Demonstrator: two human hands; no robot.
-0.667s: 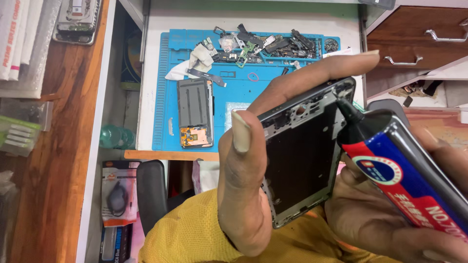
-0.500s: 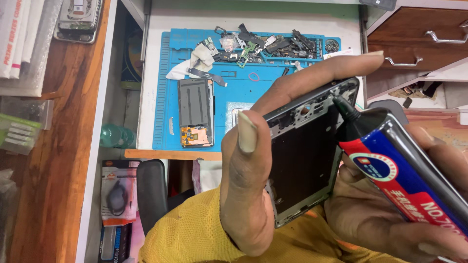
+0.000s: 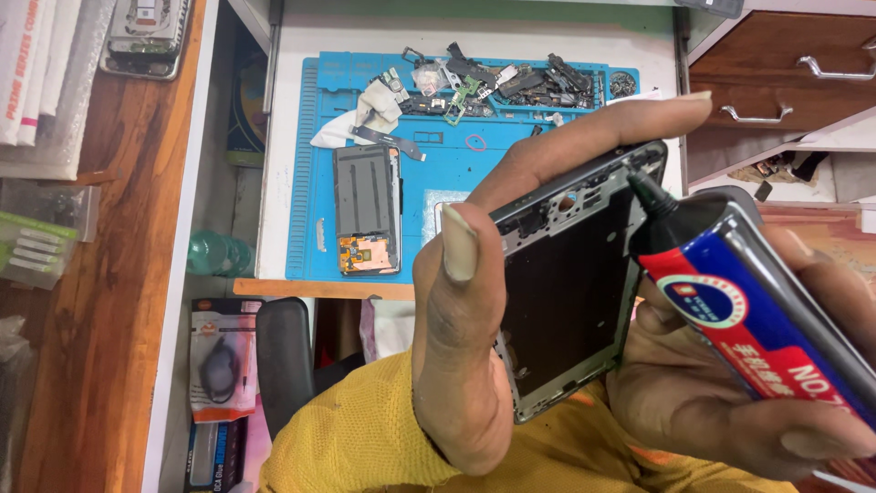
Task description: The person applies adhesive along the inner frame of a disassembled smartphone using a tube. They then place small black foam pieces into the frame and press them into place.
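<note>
My left hand (image 3: 474, 301) grips a bare grey phone frame (image 3: 570, 283), thumb on its left edge and forefinger stretched along its top edge. My right hand (image 3: 721, 383) holds a glue tube (image 3: 757, 292), blue and red with a black nozzle. The nozzle tip touches the frame's upper right corner. The frame's inside is dark and hollow. Both hands are close to the camera, above my lap in yellow cloth (image 3: 365, 438).
A blue work mat (image 3: 456, 173) lies on the white desk (image 3: 283, 110), holding a dismantled phone body (image 3: 367, 208) and several small loose parts (image 3: 493, 82). Wooden drawers (image 3: 785, 64) stand at right. A wooden shelf (image 3: 100, 301) with packets runs along the left.
The glue nozzle has slid slightly up along the frame's right edge toward the top corner. My left hand keeps its grip, with the frame tilted a little.
</note>
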